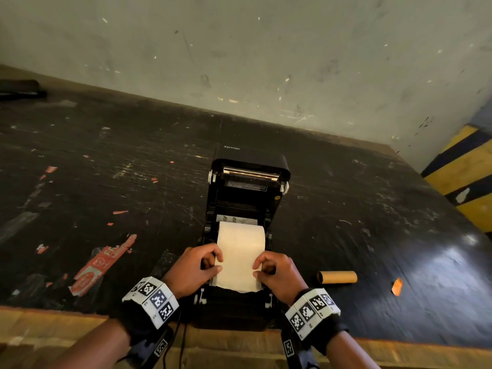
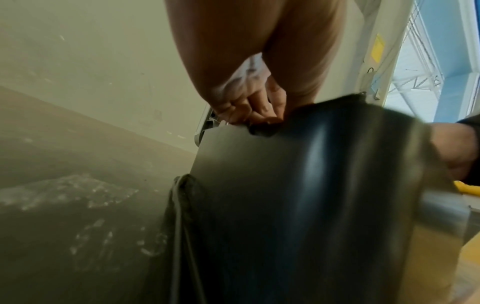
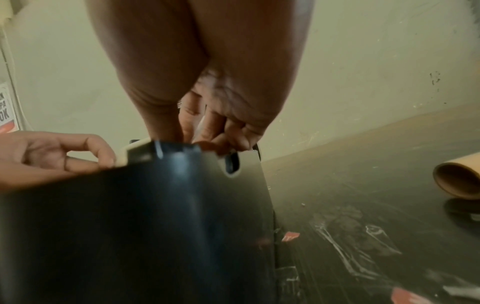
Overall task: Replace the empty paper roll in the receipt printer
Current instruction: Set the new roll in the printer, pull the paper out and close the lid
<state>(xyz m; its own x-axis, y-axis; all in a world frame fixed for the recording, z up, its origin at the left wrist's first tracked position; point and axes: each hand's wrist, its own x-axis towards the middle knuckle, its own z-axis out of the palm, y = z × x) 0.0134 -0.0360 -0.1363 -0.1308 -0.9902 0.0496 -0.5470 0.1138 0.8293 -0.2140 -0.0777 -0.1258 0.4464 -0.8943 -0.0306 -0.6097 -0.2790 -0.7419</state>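
A black receipt printer (image 1: 247,187) stands on the dark table with its lid swung up and back. A full white paper roll (image 1: 241,233) lies in its bay, and a loose strip of paper (image 1: 237,272) runs from it toward me over the front. My left hand (image 1: 198,265) pinches the strip's left edge. My right hand (image 1: 274,270) pinches its right edge. The empty brown cardboard core (image 1: 336,277) lies on the table to the printer's right. In both wrist views the printer's black front (image 2: 298,195) (image 3: 155,216) hides the paper; the core (image 3: 457,181) shows at right.
The scratched black tabletop (image 1: 106,169) carries red sticker scraps (image 1: 103,262) at left and an orange scrap (image 1: 397,286) right of the core. A pale wall (image 1: 239,49) stands behind. A yellow and black striped barrier (image 1: 466,177) is at far right. A cable (image 1: 181,344) hangs over the table's wooden front edge.
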